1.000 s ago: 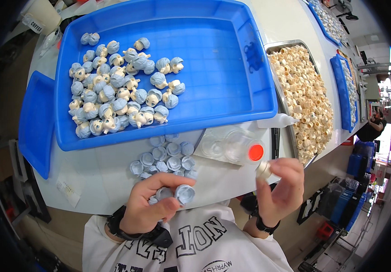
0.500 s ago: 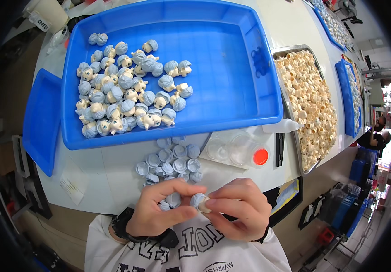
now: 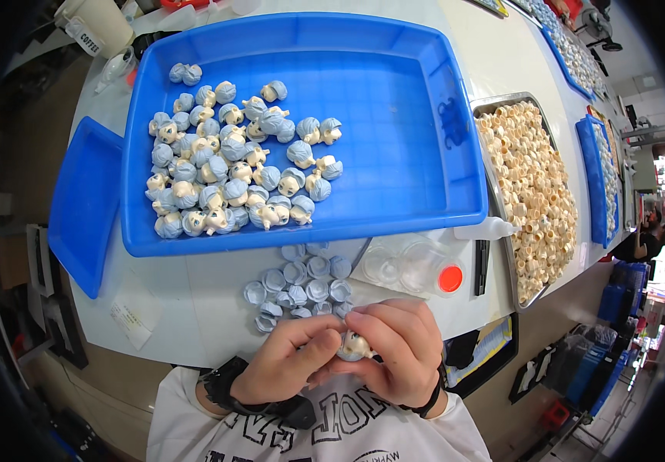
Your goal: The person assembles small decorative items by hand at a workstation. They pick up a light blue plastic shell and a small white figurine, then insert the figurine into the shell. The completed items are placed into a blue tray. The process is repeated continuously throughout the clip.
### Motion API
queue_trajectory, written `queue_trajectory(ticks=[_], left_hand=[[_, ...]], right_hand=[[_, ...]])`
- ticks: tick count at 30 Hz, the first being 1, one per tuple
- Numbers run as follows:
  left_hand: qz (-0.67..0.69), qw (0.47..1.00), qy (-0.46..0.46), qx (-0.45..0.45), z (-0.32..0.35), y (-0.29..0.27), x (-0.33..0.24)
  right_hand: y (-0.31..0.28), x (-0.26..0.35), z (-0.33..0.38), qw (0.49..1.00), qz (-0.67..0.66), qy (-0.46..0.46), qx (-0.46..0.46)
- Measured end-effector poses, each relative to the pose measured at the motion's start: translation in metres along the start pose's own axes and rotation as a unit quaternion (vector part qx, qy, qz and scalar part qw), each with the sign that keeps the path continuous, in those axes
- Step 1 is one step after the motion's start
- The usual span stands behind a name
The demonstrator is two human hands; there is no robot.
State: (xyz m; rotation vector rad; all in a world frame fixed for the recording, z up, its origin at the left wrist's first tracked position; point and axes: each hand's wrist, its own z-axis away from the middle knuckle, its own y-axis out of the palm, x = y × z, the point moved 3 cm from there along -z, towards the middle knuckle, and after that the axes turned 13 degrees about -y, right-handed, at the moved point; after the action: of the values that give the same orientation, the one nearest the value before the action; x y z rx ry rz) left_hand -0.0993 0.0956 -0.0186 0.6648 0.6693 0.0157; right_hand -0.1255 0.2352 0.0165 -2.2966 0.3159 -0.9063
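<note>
A small doll head (image 3: 356, 346) with pale blue hair and a cream face is pinched between both hands above my lap. My right hand (image 3: 403, 344) has its fingers and thumb closed round the head's right side. My left hand (image 3: 290, 360) curls in from the other side, thumb and fingers pressing on it; some fingertips are hidden. Just beyond my hands lie several loose pale blue hollow hair caps (image 3: 317, 291) on the white table. Farther off, many similar heads (image 3: 213, 169) with blue hair sit heaped in the left part of a large blue tub (image 3: 363, 85).
A metal tray (image 3: 536, 289) of small cream cup-shaped parts (image 3: 532, 192) stands right of the tub. Between them and me are a white squeeze bottle (image 3: 486, 229), clear containers (image 3: 405, 262), a red lid (image 3: 450, 279) and a black strip (image 3: 482, 267). A smaller blue tray (image 3: 78, 208) leans at left.
The doll head has been turned between my fingers, so its face now shows. My left hand has closed in nearer to it. The whole view has shifted slightly.
</note>
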Motion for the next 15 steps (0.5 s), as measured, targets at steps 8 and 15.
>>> queue_trajectory(ticks=[8,15], left_hand=[[-0.017,0.999,-0.001,0.045,0.0008,0.0012,-0.0005],[-0.043,0.997,-0.001,0.069,0.0056,0.0026,-0.007]], right_hand=[[0.0,-0.0012,0.0044,0.997,-0.07,0.021,-0.022],[-0.0032,0.0028,0.0071,0.996,-0.077,0.0,-0.042]])
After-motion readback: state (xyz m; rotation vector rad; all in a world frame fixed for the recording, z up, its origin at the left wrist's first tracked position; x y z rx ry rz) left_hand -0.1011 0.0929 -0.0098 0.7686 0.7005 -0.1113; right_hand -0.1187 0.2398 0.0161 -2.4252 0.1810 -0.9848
